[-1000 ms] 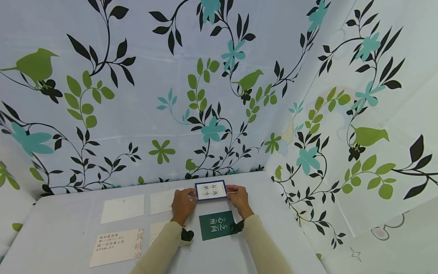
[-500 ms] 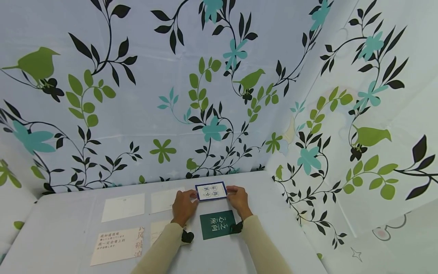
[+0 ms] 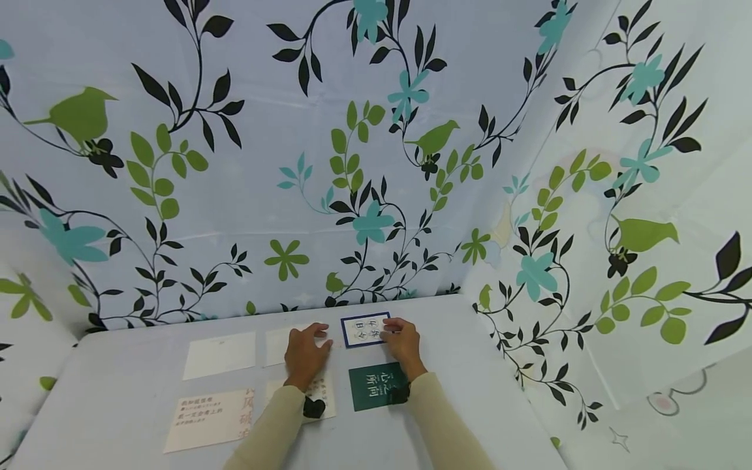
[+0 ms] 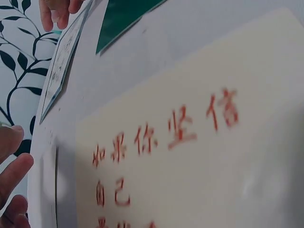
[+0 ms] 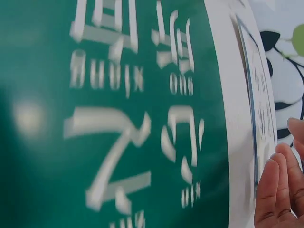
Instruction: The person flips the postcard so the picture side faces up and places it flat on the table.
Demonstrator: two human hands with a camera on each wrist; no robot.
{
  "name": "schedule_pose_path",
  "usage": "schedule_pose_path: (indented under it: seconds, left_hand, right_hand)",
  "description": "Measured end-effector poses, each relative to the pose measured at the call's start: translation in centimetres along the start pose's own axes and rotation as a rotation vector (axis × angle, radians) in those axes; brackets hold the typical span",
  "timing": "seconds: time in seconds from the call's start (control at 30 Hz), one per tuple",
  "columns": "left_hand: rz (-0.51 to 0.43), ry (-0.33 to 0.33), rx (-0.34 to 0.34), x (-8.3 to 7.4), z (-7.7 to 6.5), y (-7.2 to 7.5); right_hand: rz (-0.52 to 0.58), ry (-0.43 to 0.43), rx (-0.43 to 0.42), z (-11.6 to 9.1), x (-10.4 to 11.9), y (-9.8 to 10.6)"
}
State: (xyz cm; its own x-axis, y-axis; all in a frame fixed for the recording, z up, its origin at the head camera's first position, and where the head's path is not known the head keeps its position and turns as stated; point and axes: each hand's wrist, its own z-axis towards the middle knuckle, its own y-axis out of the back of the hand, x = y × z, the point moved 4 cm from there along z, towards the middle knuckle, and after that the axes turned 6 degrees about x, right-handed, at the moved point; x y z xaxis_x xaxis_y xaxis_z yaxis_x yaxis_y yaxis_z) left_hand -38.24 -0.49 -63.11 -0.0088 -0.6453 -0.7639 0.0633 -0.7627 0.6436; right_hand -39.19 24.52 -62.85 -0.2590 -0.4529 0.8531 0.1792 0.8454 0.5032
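A blue-bordered white card (image 3: 364, 329) with dark characters lies at the far side of the table. My left hand (image 3: 308, 356) is just left of that card, apart from it, its fingers parted and holding nothing; in the left wrist view those fingers (image 4: 14, 175) show at the left edge. My right hand (image 3: 403, 343) reaches over the card's right edge; whether it touches is hard to tell. The right wrist view shows its fingers (image 5: 268, 190) fairly straight. Nearer than the blue-bordered card lies a green card (image 3: 370, 386) with white characters, partly under my right wrist.
Left of my hands lie a blank-looking cream card (image 3: 220, 356), a cream card with red and brown characters (image 3: 205, 418), and another pale card (image 3: 277, 344). Under my left wrist is a card with red writing (image 4: 190, 166). A patterned curtain (image 3: 235, 163) stands behind the table.
My left hand has let go of the blue-bordered card's left edge and moved left. My right hand has shifted slightly inward over its right edge. The card lies in about the same place.
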Motion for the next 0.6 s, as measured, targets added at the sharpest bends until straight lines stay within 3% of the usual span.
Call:
schedule_pose_path:
  seconds: [0.2, 0.6]
  left_hand:
    - [-0.004, -0.003, -0.04, 1.3, -0.2, 1.9]
    - [0.0, -0.011, -0.136, 4.2, -1.1, 5.6]
  right_hand:
    - [0.03, 0.067, 0.062, -0.8, 1.2, -1.8]
    - [0.021, 0.097, 0.13, -2.2, 2.7, -6.0]
